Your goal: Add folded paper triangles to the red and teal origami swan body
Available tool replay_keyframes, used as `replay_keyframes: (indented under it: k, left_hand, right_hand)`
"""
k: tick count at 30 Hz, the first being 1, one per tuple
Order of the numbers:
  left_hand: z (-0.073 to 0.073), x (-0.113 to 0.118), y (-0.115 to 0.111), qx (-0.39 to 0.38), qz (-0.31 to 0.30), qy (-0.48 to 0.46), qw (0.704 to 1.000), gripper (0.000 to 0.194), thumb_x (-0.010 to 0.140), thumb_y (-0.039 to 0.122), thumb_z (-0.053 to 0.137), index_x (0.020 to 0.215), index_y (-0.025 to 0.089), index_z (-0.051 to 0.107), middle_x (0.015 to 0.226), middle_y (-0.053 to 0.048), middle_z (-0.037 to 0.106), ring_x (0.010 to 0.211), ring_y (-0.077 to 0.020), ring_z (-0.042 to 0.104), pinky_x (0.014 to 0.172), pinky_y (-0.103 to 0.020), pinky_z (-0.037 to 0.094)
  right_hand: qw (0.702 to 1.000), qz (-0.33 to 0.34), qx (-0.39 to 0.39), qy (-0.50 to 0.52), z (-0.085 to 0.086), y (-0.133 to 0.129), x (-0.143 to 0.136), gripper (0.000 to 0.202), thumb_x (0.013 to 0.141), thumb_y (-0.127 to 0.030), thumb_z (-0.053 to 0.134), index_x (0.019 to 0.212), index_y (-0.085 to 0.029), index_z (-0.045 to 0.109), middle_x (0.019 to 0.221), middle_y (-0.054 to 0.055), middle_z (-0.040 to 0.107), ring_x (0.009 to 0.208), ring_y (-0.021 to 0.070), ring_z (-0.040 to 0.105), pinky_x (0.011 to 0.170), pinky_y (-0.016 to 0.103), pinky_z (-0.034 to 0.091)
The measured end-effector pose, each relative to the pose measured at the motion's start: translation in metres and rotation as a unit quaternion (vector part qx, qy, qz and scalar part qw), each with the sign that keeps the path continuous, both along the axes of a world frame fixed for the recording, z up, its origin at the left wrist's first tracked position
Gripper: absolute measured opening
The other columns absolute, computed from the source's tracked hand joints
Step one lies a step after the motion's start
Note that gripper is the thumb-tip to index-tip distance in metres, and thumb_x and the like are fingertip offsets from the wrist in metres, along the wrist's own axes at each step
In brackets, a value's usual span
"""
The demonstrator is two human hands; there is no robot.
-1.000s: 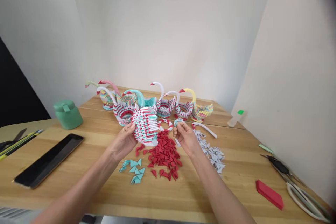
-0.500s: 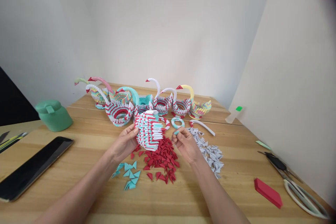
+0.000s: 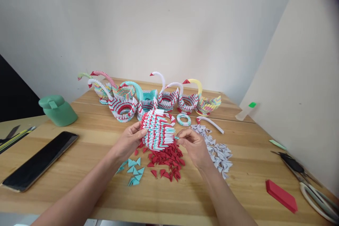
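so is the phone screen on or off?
Off: the phone lies flat on the table, its screen plain black with no lit content.

Honestly can't read a single thing here, no words, brands or numbers anywhere. The phone [image 3: 39, 160] near the left edge of the tabletop [image 3: 169, 197] has a dark blank screen, the green container [image 3: 58, 110] toward the back left corner shows no label, and the red block [image 3: 281, 200] near the right front corner is plain. The folded paper pieces carry no print.
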State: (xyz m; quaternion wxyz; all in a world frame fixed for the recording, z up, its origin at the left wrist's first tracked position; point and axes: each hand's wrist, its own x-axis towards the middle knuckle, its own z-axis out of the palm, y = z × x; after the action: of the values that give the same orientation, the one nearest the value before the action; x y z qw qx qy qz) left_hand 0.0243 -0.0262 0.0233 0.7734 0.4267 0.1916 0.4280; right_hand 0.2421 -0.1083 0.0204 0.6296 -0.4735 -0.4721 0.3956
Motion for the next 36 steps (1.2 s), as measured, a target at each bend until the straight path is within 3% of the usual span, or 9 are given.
replay_keyframes:
  k: [8,24,36]
  left_hand:
    - [0.0014,-0.0018,0.0022,-0.009,0.024,0.003,1.000,0.039,0.067,0.030,0.082,0.102,0.015,0.073,0.091,-0.009,0.076,0.084,-0.0256,0.070,0.072,-0.031,0.052]
    - [0.0005,-0.0021,0.0024,-0.014,0.020,0.008,1.000,0.039,0.067,0.029,0.082,0.103,0.015,0.073,0.092,-0.008,0.075,0.078,-0.0204,0.069,0.072,-0.028,0.051]
    - [0.0032,-0.0027,0.0021,-0.015,0.029,0.035,0.999,0.040,0.063,0.033,0.085,0.096,0.015,0.074,0.080,-0.005,0.073,0.061,-0.0149,0.061,0.063,-0.027,0.049]
  right_hand:
    - [0.998,0.003,-0.002,-0.059,-0.0008,-0.0007,-0.0024,0.017,0.066,-0.035,0.082,0.068,-0.024,0.068,0.067,0.000,0.064,0.062,0.0165,0.053,0.058,0.029,0.043]
    - [0.997,0.008,-0.001,-0.071,-0.0038,0.0010,-0.0037,0.019,0.066,-0.037,0.082,0.067,-0.024,0.068,0.066,0.001,0.064,0.063,0.0175,0.054,0.059,0.030,0.043]
    - [0.997,-0.005,0.015,-0.071,-0.0074,0.0015,-0.0030,0.014,0.067,-0.030,0.082,0.068,-0.025,0.069,0.070,0.000,0.066,0.067,0.0179,0.058,0.063,0.030,0.045]
